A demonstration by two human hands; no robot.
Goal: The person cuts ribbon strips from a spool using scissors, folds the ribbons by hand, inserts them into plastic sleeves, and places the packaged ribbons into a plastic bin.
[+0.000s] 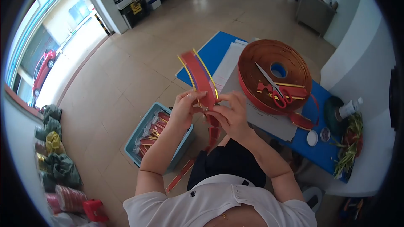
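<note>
A red ribbon (pixel 200 70) with gold edges is pinched between both of my hands in front of my lap. My left hand (pixel 186 108) grips its left side with closed fingers, and my right hand (pixel 232 112) closes on it from the right. The upper part of the ribbon fans up and away from me; below my fingers, a narrower red length (pixel 213 133) hangs beside my leg. What lies between the fingertips is too small to make out. To the right, red-handled scissors (pixel 283 96) rest on a large ribbon roll (pixel 251 69), beside a red-and-gold bow piece (pixel 296 91).
The roll lies on a blue table (pixel 322 141) with white papers (pixel 227 65). A plant (pixel 357 136), bottle (pixel 350 107) and small round lid (pixel 312 138) are at its right. A blue-grey bin (pixel 134 136) of wrapped ribbon pieces stands left. Bags (pixel 63 169) line the wall.
</note>
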